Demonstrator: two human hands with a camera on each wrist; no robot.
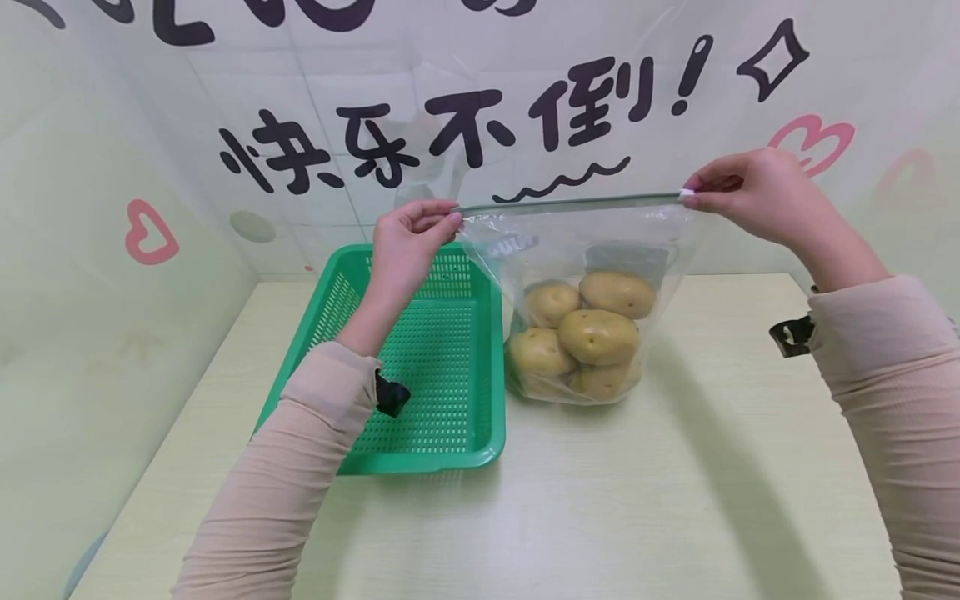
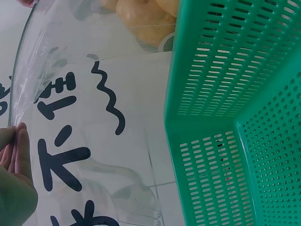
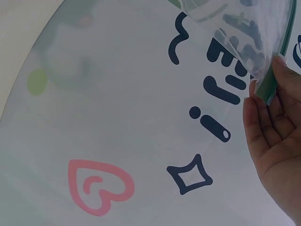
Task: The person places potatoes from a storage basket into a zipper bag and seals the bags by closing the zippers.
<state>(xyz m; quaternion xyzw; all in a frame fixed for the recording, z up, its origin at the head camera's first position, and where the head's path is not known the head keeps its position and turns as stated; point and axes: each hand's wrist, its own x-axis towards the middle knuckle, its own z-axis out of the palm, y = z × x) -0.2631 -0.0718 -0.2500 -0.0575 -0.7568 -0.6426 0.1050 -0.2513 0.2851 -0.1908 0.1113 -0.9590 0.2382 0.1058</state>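
A clear zip bag (image 1: 555,229) with a green strip along its top holds several potatoes (image 1: 598,337), its bottom at the tabletop. My left hand (image 1: 408,242) pinches the top left corner of the bag between thumb and fingers. At the top right corner my right hand (image 1: 757,196) pinches the end of the strip, at a small white slider. The strip is stretched nearly straight between both hands. In the right wrist view the strip's green end (image 3: 267,89) sits between thumb and fingers.
A green plastic basket (image 1: 491,400) with slotted sides stands on the pale table (image 1: 585,500), left of the bag and under my left forearm. Behind rises a white printed sheet (image 1: 360,75) with dark lettering and pink hearts.
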